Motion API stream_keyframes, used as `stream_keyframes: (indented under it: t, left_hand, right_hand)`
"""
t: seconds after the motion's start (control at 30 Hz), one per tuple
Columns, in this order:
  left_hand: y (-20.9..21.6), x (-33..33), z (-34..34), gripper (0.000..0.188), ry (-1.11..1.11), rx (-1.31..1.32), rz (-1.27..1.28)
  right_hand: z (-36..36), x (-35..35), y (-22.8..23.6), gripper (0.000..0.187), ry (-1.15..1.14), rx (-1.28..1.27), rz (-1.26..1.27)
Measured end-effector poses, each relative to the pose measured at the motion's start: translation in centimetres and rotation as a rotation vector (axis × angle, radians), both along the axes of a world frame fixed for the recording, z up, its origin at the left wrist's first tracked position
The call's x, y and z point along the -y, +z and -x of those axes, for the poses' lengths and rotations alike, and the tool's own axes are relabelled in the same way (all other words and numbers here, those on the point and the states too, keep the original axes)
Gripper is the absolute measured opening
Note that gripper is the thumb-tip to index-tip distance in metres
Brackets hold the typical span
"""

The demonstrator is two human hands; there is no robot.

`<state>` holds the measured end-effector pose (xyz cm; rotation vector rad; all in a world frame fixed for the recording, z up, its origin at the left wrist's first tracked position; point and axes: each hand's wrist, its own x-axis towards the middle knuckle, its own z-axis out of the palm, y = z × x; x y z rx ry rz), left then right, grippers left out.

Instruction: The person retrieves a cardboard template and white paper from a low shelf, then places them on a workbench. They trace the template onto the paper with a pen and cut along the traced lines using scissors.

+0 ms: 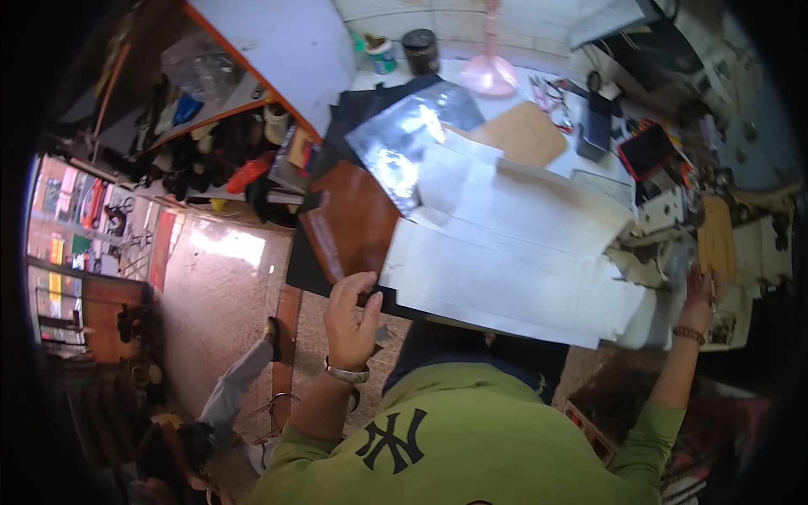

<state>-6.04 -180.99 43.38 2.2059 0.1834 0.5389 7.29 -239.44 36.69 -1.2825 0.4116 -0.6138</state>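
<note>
My left hand point(349, 320) is at the near left edge of the worktable. Its fingers curl at the edge of a black sheet point(310, 276), thumb and forefinger closing on its corner. Over that sheet lies a brown leather-like piece point(358, 220). Right beside it, large white paper sheets point(513, 261) with folds and cut outlines cover the table's middle. My right hand point(697, 305) rests on the bed of a sewing machine point(665, 215), close under its head. Its fingers look stretched out, partly blurred; I make out nothing in them.
Behind the paper lie a shiny clear plastic sheet point(396, 139) and a tan card point(523, 135). A pink stand point(490, 76), a dark jar point(421, 52), scissors point(562, 116) and a red-edged phone point(648, 151) line the back. Cluttered shelves point(227, 143) stand left; a person's leg point(240, 379) shows below.
</note>
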Motion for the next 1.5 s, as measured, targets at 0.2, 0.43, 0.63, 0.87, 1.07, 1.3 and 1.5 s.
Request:
stream_keyframes:
  t: [0.2, 0.43, 0.63, 0.87, 1.07, 1.3, 1.5]
  left_hand:
    - [-3.4, -9.0, -2.3, 0.052, 0.303, -0.155, 0.192]
    - [-5.0, -12.6, -6.4, 0.068, 0.077, -0.085, 0.601]
    - [-3.1, -10.0, -6.8, 0.07, 0.349, -0.023, -0.008]
    - [-1.4, 0.4, 2.1, 0.023, -0.543, -0.244, 0.181]
    - [-6.2, 6.3, 2.0, 0.04, -0.517, -0.954, 1.253]
    - [-7.4, 8.0, 0.6, 0.048, -0.338, -0.852, 1.624]
    - [-7.9, 9.8, -1.5, 0.037, -0.203, -0.757, 1.72]
  right_hand:
    - [0.8, -1.7, 0.1, 0.037, -0.205, -0.211, 0.344]
    - [2.3, -2.2, -0.9, 0.03, -0.139, -0.057, 0.001]
    - [3.7, -5.5, 0.0, 0.028, -0.004, -0.331, 1.003]
    - [0.3, -7.7, 4.2, 0.034, 0.101, -0.152, 1.807]
    - [-0.4, -6.5, 3.5, 0.033, -0.031, -0.271, 1.431]
    - [-1.1, -1.0, 1.5, 0.045, -0.058, -0.408, 1.65]
    - [-6.5, 2.1, 3.3, 0.046, -0.056, -0.44, 1.211]
